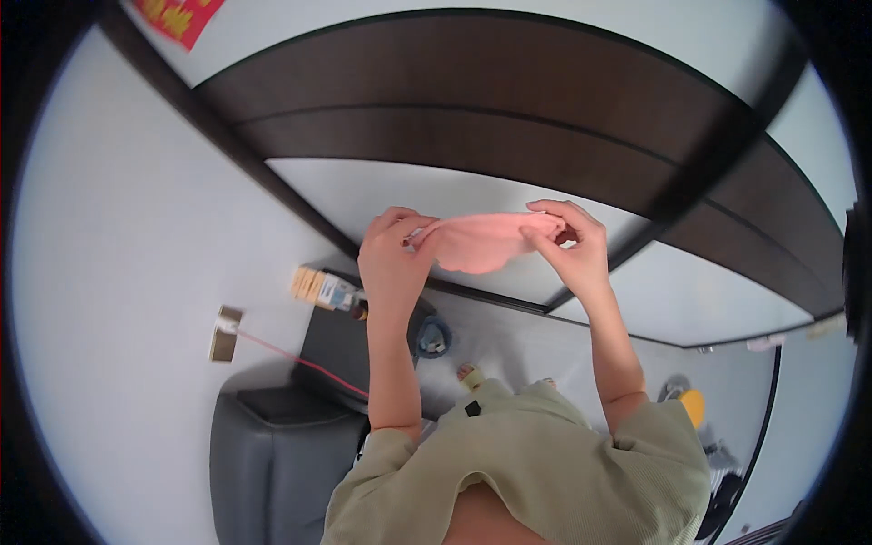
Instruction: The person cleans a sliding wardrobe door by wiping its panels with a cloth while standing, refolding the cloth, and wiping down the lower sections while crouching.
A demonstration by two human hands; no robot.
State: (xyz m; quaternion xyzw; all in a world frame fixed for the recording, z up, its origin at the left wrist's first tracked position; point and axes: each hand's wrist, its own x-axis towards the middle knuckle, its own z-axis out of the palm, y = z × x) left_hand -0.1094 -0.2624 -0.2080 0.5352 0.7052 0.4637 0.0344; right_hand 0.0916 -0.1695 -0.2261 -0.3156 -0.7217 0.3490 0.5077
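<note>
A small pink piece of cloth [477,242] is stretched between my two hands, its lower edge hanging in a soft curve. My left hand [395,238] pinches its left end between thumb and fingers. At the other end, my right hand [572,238] grips a gathered corner, with the thumb in front of the fabric. Both hands are raised in front of a wardrobe with dark brown and white sliding door panels [463,75]. What kind of garment or cloth it is, I cannot tell.
A grey padded headboard [286,463] and a dark bedside cabinet [334,340] with boxes [320,287] stand at left. A pink cable [300,360] runs from a wall socket [225,334]. On the floor are a blue waste bin [433,337] and a yellow object [692,407].
</note>
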